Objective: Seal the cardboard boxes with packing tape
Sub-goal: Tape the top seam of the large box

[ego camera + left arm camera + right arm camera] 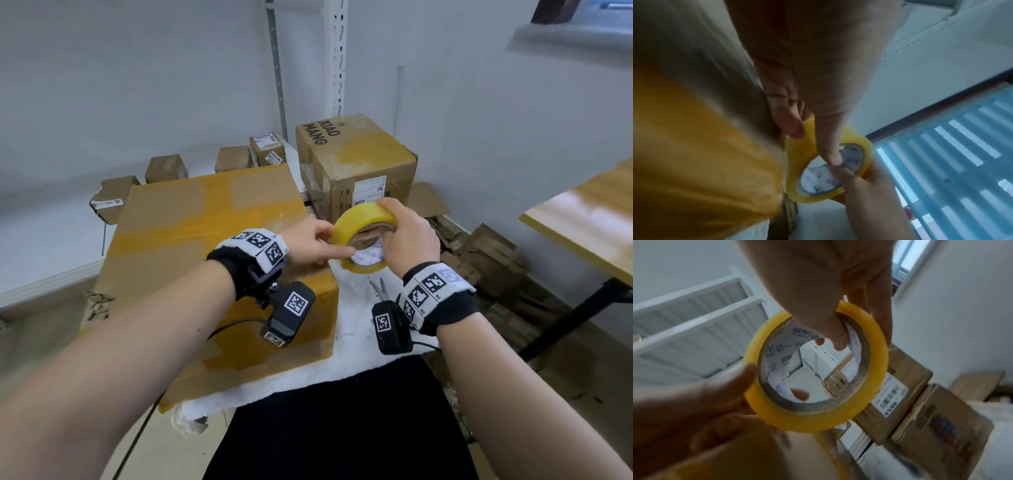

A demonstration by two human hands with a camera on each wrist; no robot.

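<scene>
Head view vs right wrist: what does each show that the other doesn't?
Head only: the big box with yellow tape bands lying on the white cloth, scissors near the right wrist, both wristbands, and a table at right.

Right wrist only: printed logos inside the roll's core, and shelving seen through its hole.

Both: the tape roll, gripped by the right hand and touched by the left hand, plus the labelled box behind.

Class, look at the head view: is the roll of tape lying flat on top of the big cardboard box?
No: the tape roll is held in the air by the right hand, just past the big cardboard box.
</scene>
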